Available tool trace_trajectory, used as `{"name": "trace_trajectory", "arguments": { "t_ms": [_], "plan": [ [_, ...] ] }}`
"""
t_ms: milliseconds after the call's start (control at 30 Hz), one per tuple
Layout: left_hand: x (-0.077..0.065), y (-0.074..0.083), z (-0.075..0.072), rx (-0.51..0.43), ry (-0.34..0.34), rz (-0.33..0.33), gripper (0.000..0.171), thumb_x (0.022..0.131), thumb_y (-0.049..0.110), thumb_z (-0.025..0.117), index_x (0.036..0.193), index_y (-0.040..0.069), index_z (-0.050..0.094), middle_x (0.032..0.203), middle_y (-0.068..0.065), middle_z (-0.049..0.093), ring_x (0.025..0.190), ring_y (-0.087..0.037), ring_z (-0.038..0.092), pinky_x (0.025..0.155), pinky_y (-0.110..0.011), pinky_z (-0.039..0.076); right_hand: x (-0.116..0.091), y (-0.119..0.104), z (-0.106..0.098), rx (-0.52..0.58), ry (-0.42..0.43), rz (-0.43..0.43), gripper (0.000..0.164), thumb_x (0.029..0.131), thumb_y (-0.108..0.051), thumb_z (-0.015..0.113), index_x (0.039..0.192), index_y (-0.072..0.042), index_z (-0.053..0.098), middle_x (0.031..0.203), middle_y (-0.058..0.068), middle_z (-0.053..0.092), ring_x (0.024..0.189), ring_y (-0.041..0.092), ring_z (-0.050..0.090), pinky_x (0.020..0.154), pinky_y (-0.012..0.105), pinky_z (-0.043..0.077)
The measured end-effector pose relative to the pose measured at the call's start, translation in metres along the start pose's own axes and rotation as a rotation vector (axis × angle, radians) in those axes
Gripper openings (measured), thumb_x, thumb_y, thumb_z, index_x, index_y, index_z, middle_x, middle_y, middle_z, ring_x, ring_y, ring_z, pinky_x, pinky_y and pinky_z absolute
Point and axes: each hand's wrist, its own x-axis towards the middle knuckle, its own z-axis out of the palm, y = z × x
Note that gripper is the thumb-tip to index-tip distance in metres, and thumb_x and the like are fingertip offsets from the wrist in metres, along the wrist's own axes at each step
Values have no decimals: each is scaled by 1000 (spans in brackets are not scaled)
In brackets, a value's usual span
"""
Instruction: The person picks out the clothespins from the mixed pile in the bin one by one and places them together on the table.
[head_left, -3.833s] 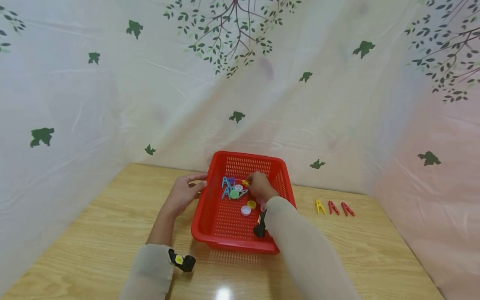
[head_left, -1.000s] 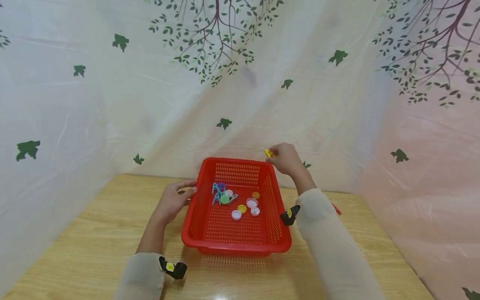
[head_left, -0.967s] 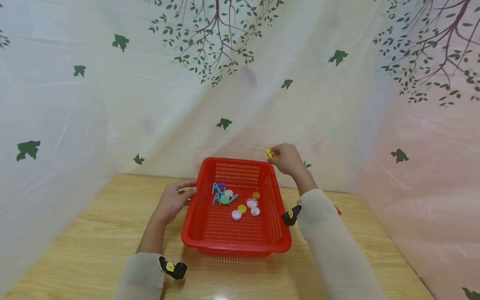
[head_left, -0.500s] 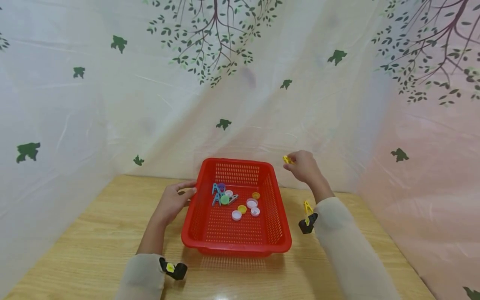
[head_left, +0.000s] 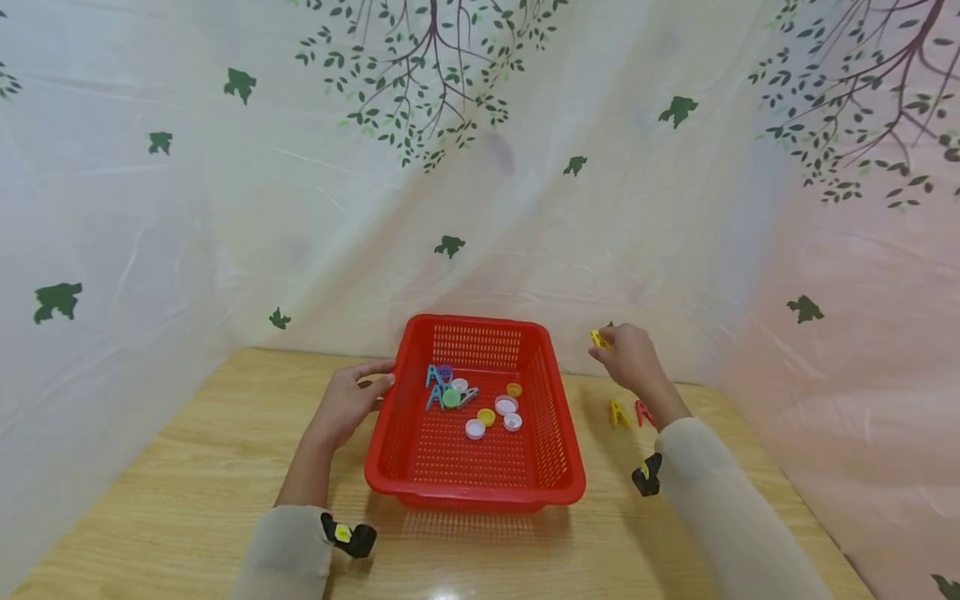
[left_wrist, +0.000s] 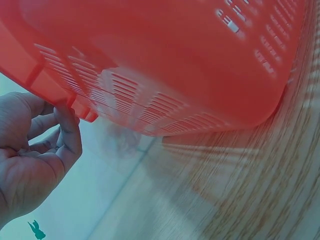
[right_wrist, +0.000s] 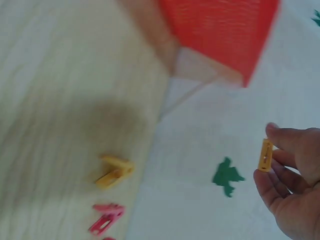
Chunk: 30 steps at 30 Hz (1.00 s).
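Observation:
A red plastic basket (head_left: 480, 495) with slotted walls stands on the wooden table. My left hand (head_left: 345, 407) grips its left rim, fingers curled at the edge in the left wrist view. Off the basket's right side, my right hand (head_left: 633, 360) pinches a yellow clothespin (right_wrist: 265, 155) between thumb and fingers, raised above the table. Below it lie another yellow clothespin (head_left: 618, 413) and a red clothespin (head_left: 642, 412); a further red piece shows at the bottom of the right wrist view. Inside the basket are blue clothespins (head_left: 435, 397), a grey clothespin (head_left: 468, 397) and several bottle caps (head_left: 486, 417).
The table (head_left: 217, 450) runs back to a pale curtain (head_left: 337, 208) printed with green leaves and branches. A pinkish curtain side (head_left: 877, 375) borders the table on the right.
My right hand has lifted the yellow clothespin out of the basket and carried it right, past the rim, lowering it lately toward the clothespins on the table. The left hand stays at the rim.

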Motion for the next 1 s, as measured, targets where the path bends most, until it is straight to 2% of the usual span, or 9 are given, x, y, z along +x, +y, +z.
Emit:
{"name": "trace_trajectory", "arguments": {
  "t_ms": [33, 100, 200, 267, 333, 467, 700, 900, 1000],
  "plan": [
    [0, 0, 0, 0, -1, 4, 39, 104, 21, 60, 141, 9, 62, 138, -15, 61, 112, -34, 69, 91, -49, 59, -2, 2, 3, 2, 7, -3, 40, 100, -18, 67, 126, 14, 65, 121, 31, 67, 85, 33, 65, 80, 48, 56],
    [1, 1, 0, -3, -5, 12, 39, 104, 21, 60, 141, 9, 62, 138, -15, 61, 113, -34, 68, 91, -50, 59, -5, 7, 8, -2, 15, -5, 42, 101, -18, 66, 128, 14, 63, 107, 32, 70, 63, 24, 56, 67, 40, 53],
    [2, 1, 0, -12, -8, 17, 38, 104, 20, 60, 140, 9, 63, 137, -15, 62, 113, -34, 68, 91, -50, 59, -11, 13, 16, -8, 36, -8, 44, 100, -17, 67, 129, 15, 62, 100, 31, 69, 53, 17, 36, 59, 35, 42],
    [4, 0, 0, -18, -7, 14, 38, 104, 20, 60, 140, 9, 63, 137, -14, 62, 112, -34, 68, 91, -50, 59, -14, 17, 19, -20, 45, -17, 45, 100, -17, 67, 130, 16, 60, 99, 31, 67, 58, 19, 40, 62, 36, 44],
    [4, 0, 0, -22, -4, 12, 37, 104, 19, 60, 140, 8, 63, 137, -14, 62, 112, -34, 68, 91, -50, 59, -16, 19, 23, -27, 55, -12, 45, 99, -17, 68, 129, 16, 61, 109, 30, 65, 70, 24, 48, 69, 41, 47],
    [5, -1, 0, -32, -7, 12, 37, 104, 19, 59, 140, 7, 63, 138, -16, 61, 113, -34, 68, 90, -47, 60, -22, 25, 29, -30, 36, 8, 45, 98, -17, 69, 129, 15, 61, 108, 28, 64, 87, 32, 55, 79, 47, 51],
    [3, 0, -2, -36, -7, -4, 39, 105, 17, 58, 142, 5, 60, 142, -19, 58, 114, -36, 67, 89, -45, 60, -30, 32, 42, -42, 4, 4, 45, 96, -18, 72, 127, 13, 64, 104, 24, 65, 86, 31, 58, 80, 48, 55],
    [-11, 25, -1, -28, -19, -23, 39, 105, 10, 56, 141, -2, 58, 141, -23, 58, 110, -36, 68, 91, -48, 59, -37, 34, 53, -44, -31, -49, 36, 93, -13, 76, 117, 13, 69, 99, 22, 68, 88, 32, 63, 82, 52, 57],
    [-15, 30, 0, -32, -24, -19, 39, 105, 10, 56, 141, -2, 58, 140, -24, 58, 109, -35, 69, 93, -50, 58, -38, 36, 59, -40, -56, -61, 30, 92, -12, 77, 111, 10, 72, 96, 18, 69, 86, 30, 63, 82, 52, 57]
  ]
}}
